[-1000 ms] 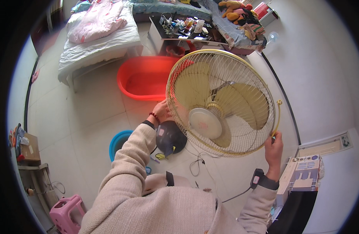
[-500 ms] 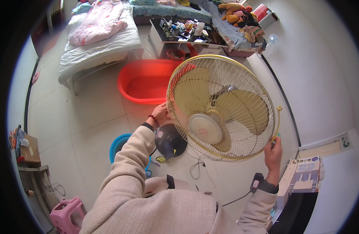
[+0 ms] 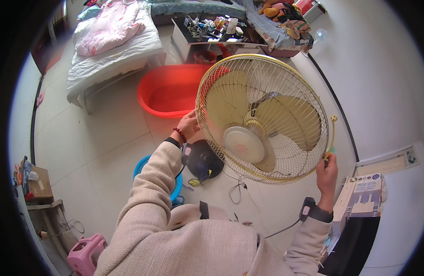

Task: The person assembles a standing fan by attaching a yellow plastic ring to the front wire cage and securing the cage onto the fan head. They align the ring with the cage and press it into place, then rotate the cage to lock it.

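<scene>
A large electric fan [image 3: 243, 143] with yellowish blades and a wire cage is held up in front of me, its round pale hub facing me. At the cage's left rim, my left hand [image 3: 189, 126] grips it, the fingertips partly hidden behind the wires. My right hand [image 3: 327, 171] is closed on the lower right rim, beside a curved yellow rod [image 3: 332, 134] that sticks up there. Below the cage, the round dark fan base [image 3: 207, 161] rests on the floor with a cable near it.
A red tub [image 3: 168, 94] lies beyond the fan, and a blue basin [image 3: 176, 187] sits by my left forearm. Farther off are a bed [image 3: 115, 60] and a cluttered black-topped table [image 3: 196, 38]. A pink stool [image 3: 87, 253] is at lower left, a carton [image 3: 366, 195] at right.
The view has shifted slightly, so the room's far things sit a little higher in the picture. Both hands keep hold of the fan, which has risen slightly in view.
</scene>
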A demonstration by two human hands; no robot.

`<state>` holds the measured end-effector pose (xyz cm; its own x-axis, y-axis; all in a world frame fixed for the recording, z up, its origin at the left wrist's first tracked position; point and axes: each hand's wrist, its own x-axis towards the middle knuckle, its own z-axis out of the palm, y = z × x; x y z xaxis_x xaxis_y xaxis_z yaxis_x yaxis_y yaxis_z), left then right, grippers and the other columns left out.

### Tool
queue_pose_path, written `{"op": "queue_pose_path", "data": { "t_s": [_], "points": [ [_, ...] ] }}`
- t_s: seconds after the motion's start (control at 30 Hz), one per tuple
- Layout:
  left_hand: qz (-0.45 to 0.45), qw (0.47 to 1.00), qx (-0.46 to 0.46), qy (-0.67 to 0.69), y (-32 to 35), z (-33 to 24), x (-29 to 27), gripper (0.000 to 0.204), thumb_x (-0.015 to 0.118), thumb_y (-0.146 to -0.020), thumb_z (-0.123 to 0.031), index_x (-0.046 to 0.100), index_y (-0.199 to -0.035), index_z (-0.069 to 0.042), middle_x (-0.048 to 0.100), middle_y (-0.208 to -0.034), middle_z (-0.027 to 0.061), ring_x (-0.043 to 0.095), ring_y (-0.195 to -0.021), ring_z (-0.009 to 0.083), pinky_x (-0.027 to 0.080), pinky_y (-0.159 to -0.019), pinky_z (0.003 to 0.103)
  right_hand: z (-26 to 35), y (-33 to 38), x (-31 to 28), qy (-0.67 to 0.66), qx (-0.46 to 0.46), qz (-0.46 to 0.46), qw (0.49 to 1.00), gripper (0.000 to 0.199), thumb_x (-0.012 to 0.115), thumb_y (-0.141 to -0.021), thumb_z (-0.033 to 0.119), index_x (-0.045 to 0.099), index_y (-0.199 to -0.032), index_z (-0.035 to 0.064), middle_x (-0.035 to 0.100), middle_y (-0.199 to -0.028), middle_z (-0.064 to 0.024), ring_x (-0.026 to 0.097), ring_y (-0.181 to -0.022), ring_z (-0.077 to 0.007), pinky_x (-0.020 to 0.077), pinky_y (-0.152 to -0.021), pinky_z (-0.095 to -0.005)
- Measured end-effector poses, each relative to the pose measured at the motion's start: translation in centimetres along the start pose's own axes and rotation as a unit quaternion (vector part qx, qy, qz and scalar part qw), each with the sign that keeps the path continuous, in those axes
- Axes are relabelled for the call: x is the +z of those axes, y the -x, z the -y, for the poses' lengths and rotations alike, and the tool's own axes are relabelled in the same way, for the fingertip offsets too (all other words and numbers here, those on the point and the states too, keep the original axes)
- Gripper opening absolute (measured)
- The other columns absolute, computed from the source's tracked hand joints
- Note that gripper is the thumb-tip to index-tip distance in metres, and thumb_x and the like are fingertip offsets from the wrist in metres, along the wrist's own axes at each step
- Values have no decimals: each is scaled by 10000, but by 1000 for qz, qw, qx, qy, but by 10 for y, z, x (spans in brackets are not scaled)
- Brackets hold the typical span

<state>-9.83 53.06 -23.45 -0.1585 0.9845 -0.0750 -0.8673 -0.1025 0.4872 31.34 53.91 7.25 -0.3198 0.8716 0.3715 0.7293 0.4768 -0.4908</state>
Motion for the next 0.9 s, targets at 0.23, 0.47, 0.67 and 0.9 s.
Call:
{"op": "queue_pose_path", "data": {
  "t_s": [0.23,0.47,0.67,0.9],
  "points": [
    [78,994,-50,55,-8,-21,7,332,489,-958,-226,516,-1247,-66,606,-1148,65,591,-1002,207,470,-889,381,0,-1,0,6,10,-5,1000,162,542,-862,84,495,-984,-11,538,-712,-66,497,-599,-127,430,-568,-277],
    [24,999,-15,21,-12,-11,13,368,490,-963,-332,516,-1263,-122,592,-1141,5,578,-1000,183,500,-815,413,-1,-3,-1,22,14,-10,1000,151,546,-862,82,504,-969,-16,543,-723,-69,512,-618,-126,436,-578,-280],
    [25,997,-37,60,-12,-15,13,331,466,-970,-269,548,-1209,-55,612,-1132,81,573,-1030,217,469,-892,388,1,0,0,24,-8,-9,1000,143,525,-899,109,496,-995,6,499,-693,0,444,-605,-64,378,-545,-234],
    [30,998,-26,54,-15,-13,6,322,458,-971,-238,530,-1221,-47,603,-1146,83,577,-1018,220,476,-885,383,1,0,-2,0,5,9,1000,176,551,-888,90,506,-1018,-19,559,-738,-54,510,-619,-97,429,-573,-251]
  ]
}}
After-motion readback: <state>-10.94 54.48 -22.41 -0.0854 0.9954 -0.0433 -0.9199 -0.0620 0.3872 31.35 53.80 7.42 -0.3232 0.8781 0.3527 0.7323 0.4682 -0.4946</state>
